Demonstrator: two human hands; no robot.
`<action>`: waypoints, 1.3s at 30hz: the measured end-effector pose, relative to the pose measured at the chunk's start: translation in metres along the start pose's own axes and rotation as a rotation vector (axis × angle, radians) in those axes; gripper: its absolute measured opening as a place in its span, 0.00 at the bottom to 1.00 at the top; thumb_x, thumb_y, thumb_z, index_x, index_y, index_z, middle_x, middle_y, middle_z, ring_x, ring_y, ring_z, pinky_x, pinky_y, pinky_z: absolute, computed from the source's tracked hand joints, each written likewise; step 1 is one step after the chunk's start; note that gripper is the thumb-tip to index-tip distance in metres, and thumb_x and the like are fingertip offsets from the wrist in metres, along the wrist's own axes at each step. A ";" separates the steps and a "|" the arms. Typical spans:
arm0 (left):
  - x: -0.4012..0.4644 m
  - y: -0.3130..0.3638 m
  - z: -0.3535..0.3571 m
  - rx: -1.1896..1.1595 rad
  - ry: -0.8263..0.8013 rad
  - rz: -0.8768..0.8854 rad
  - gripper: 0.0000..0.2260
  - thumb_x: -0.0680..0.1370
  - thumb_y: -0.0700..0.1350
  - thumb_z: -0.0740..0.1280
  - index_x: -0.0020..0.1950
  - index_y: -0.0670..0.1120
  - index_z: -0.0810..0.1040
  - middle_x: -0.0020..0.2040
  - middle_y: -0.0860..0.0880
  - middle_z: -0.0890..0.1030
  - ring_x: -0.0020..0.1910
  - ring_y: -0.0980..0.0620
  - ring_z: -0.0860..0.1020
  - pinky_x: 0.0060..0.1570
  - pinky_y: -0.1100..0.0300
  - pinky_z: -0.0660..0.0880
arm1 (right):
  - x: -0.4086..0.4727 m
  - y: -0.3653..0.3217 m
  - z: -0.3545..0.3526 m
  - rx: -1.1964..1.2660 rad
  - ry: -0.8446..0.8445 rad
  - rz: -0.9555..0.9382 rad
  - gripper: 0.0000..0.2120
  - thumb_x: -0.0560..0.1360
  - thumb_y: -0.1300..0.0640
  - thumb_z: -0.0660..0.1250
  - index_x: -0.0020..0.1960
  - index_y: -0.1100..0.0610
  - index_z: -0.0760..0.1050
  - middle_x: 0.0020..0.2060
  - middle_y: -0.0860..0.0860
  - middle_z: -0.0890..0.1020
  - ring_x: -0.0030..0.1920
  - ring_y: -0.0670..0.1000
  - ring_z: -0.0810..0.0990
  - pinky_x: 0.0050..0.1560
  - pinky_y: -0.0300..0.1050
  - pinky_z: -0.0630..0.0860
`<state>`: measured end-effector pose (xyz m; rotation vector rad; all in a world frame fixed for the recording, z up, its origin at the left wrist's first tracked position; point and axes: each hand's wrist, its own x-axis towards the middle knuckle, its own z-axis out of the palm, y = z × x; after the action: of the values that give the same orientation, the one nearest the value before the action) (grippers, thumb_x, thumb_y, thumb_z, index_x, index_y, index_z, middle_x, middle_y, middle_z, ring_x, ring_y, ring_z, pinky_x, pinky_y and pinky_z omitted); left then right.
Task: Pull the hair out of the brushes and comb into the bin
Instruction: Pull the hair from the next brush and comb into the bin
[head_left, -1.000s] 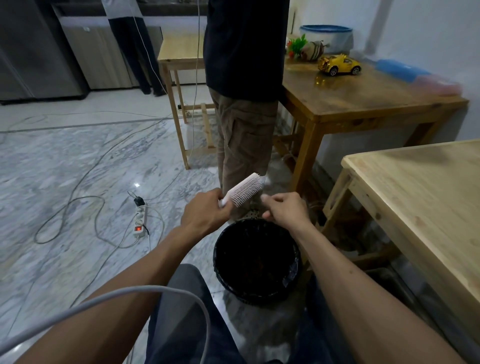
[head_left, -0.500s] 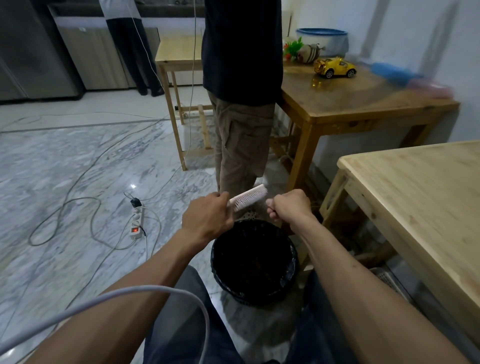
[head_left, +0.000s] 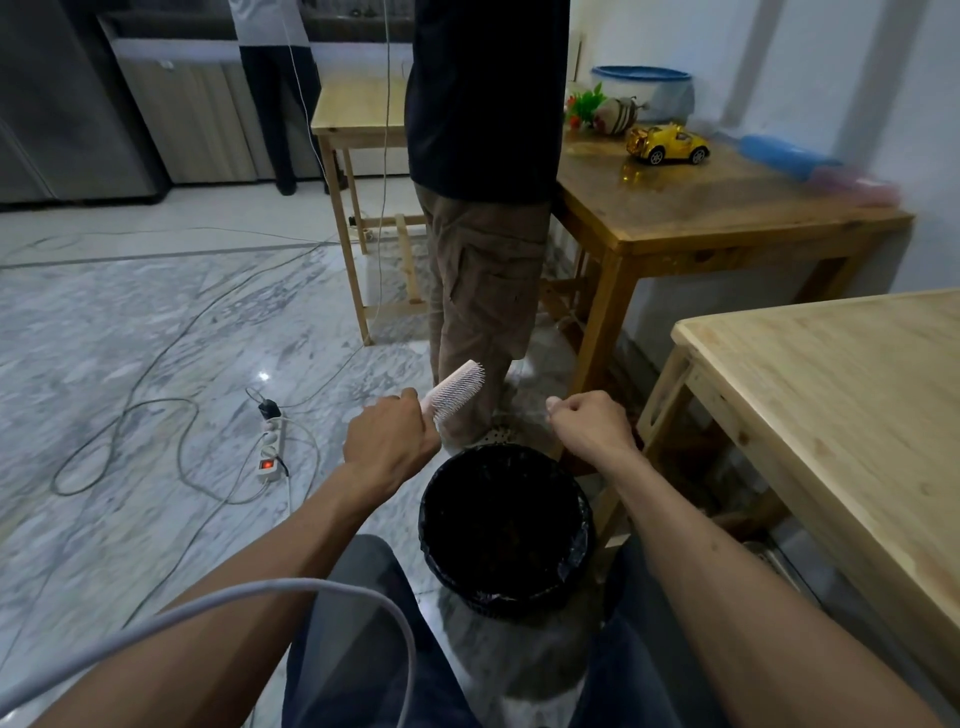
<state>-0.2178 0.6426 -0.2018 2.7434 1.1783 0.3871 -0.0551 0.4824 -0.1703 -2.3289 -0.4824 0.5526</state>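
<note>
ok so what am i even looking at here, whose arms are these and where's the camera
The camera sits on a person's head, looking forward and down, so the two bare arms reaching in from the bottom are that person's own. The left hand grips the handle of a pale pink hairbrush, bristles facing right. The right hand is curled with thumb and fingers pinched together, apart from the brush; whether it holds hair is too fine to see. Both are above a black bin on the marble floor, between the person's knees. Someone else stands just beyond. A bare wooden table is on the right, and another behind it carries a yellow toy car.
</note>
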 end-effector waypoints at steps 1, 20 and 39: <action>0.000 0.001 -0.001 -0.004 0.006 0.005 0.14 0.80 0.50 0.59 0.55 0.41 0.76 0.47 0.40 0.82 0.42 0.37 0.80 0.38 0.50 0.73 | 0.000 -0.001 -0.001 0.004 -0.049 0.003 0.21 0.83 0.43 0.61 0.45 0.54 0.86 0.42 0.48 0.84 0.49 0.52 0.81 0.60 0.52 0.76; 0.004 0.033 -0.022 -0.409 -0.119 0.030 0.11 0.75 0.51 0.71 0.49 0.44 0.78 0.43 0.44 0.83 0.42 0.42 0.80 0.42 0.47 0.77 | 0.000 -0.031 0.006 0.500 -0.282 0.027 0.16 0.81 0.47 0.68 0.56 0.61 0.79 0.47 0.56 0.84 0.52 0.55 0.86 0.59 0.55 0.83; 0.017 0.107 -0.092 -0.491 -0.109 0.240 0.09 0.73 0.43 0.72 0.52 0.43 0.84 0.42 0.46 0.84 0.37 0.50 0.81 0.31 0.57 0.76 | 0.006 -0.045 -0.080 0.954 0.059 -0.043 0.09 0.76 0.59 0.76 0.50 0.65 0.83 0.39 0.57 0.88 0.32 0.48 0.87 0.36 0.39 0.83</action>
<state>-0.1581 0.5829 -0.0874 2.4330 0.6226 0.4720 -0.0177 0.4734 -0.0869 -1.4126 -0.1679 0.5323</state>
